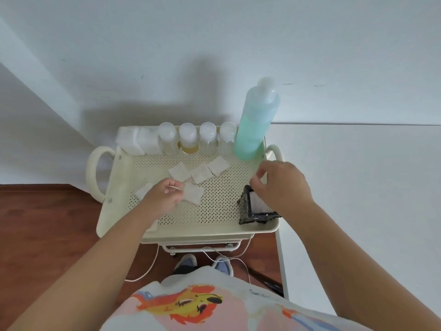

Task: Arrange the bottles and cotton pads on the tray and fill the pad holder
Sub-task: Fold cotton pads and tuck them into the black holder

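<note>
Left hand (164, 195) pinches thin stick beside loose cotton pads (193, 172) at tray (124, 163) centre. Right hand (281, 185) fingers curled over black pad holder (256, 209), lower right; grip unclear. Risk: holder near tray edge, nudge tips it off.

No text, label, brand, number or sign could be read anywhere. The tall green bottle (256, 120) at the far right of the tray (191, 225) bore no visible label, and the four small clear bottles (198, 139) in the far row were likewise plain. The shirt (214, 304) nearest the camera carried a cartoon print, with a few faint marks to the right of it, too small and blurred to make out as letters.
</note>
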Demonstrator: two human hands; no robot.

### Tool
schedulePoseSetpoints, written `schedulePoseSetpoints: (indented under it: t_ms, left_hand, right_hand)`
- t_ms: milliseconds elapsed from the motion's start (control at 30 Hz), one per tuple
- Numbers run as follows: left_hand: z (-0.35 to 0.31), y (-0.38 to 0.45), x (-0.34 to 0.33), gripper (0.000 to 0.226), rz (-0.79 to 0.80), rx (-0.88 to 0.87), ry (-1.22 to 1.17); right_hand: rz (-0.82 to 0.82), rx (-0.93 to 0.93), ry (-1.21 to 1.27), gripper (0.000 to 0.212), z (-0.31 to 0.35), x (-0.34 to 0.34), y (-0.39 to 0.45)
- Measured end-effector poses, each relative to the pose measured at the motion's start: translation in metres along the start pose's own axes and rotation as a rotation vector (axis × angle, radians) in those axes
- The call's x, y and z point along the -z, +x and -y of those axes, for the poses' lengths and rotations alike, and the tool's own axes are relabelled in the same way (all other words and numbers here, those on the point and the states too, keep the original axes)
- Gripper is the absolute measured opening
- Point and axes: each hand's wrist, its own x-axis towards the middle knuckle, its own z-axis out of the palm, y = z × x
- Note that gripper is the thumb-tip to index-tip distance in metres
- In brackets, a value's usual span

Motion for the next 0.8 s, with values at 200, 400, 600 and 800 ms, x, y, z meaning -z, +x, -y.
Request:
schedulePoseSetpoints:
  t_ms: [200, 400, 600, 800]
  left_hand:
    - [0.018, 0.025, 0.000, 0.030, -0.024, -0.219, 0.526]
    - [0.033, 0.017, -0.013, 0.040, -0.007, -0.577, 1.149]
    - [0.041, 0.004, -0.023, 0.016, -0.048, -0.584, 1.063]
    - [0.037, 0.010, -0.032, 0.036, -0.032, -0.296, 0.944]
  right_hand:
    - [0.396, 0.190, -0.029, 0.021, 0.036, -0.041, 0.077]
    - [0.731, 0.204, -0.308, 0.055, 0.039, -0.098, 0.125]
    - [0.730, 0.248, -0.349, 0.053, 0.032, -0.123, 0.127]
    - [0.664, 0.337, -0.481, 0.030, 0.031, -0.129, 0.126]
